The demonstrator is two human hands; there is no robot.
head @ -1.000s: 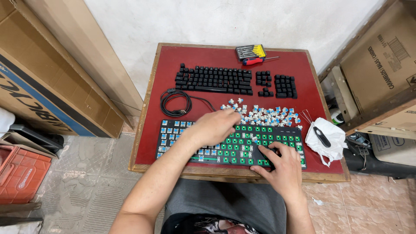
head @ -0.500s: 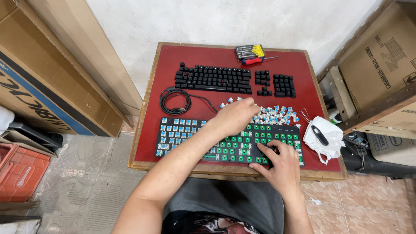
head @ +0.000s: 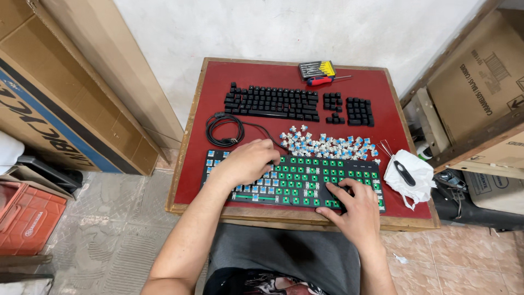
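- You sit at a small red-topped table (head: 191, 136), looking down on a stripped keyboard (head: 305, 183) that lies along the near edge, its green board and blue switches bare.
- Your left hand (head: 248, 162) rests palm down on the keyboard's left half, fingers curled over the switches. Whether the fingertips pinch a switch, I cannot tell; they are hidden under the hand.
- Your right hand (head: 355, 205) lies on the keyboard's lower right part, fingers spread and lightly bent, pressing the frame flat. It grips nothing.
- Both forearms reach in from the near edge, the left one slanting across your lap.
- A heap of loose switches (head: 327, 145) lies just beyond the keyboard, touching its far edge. A careless sweep of the left hand could scatter them off the table.
- A coiled black cable (head: 224, 130) lies just beside your left hand; a finger or wrist could snag it and drag the keyboard.
- Rows of black keycaps (head: 273, 102) lie well apart at the far side, with a screwdriver (head: 322, 81) and a bit case (head: 316, 69) behind them.
- A white cloth (head: 412, 183) overhangs the right edge and may slip off if nudged.
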